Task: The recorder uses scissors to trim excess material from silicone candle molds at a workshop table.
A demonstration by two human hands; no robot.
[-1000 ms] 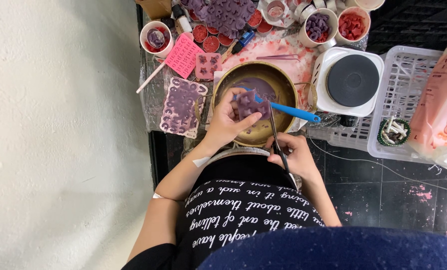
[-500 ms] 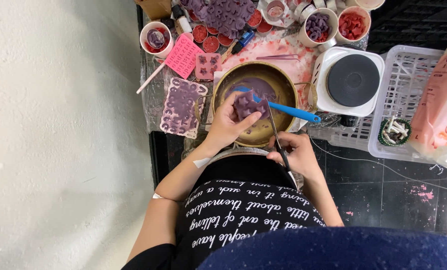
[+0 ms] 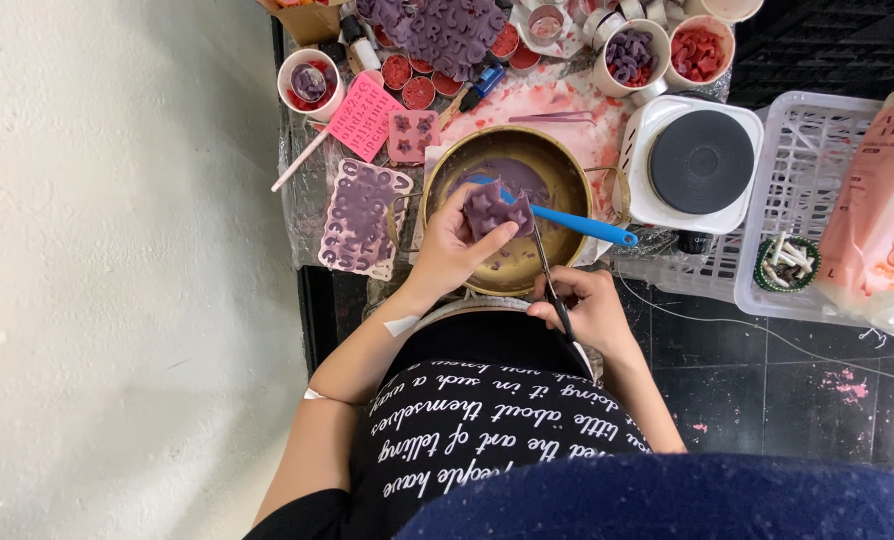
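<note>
The left hand point(image 3: 454, 247) holds a small purple mould point(image 3: 495, 208) over the brass-coloured bowl point(image 3: 567, 180), its grip closed on the piece with the thumb on top and the fingers underneath. The mould is tilted, its star-shaped cavities facing up, and sits just above the bowl's near-left side. Inside the bowl lies a pool of purple wax point(image 3: 522, 175), and a blue spatula point(image 3: 577, 222) rests across the bowl with its handle sticking out over the right rim.

The right hand point(image 3: 585, 305) is at the near edge of the worktop, just below the bowl, its grip closed around thin metal tweezers point(image 3: 547, 275) whose tips point up toward the mould; whether the tips touch it cannot be told.

To the left of the bowl, a long pale mould sheet point(image 3: 359, 217) filled with purple shapes lies flat near the worktop's left edge, with a smaller pink mould point(image 3: 414, 135) and a pink card point(image 3: 365, 114) behind it. A white cup point(image 3: 308, 84) with red and purple pieces stands at the far-left corner. To the right of the bowl stands a white hotplate point(image 3: 699, 160) with a dark round top, and beyond it a white plastic basket point(image 3: 817, 180).
</note>
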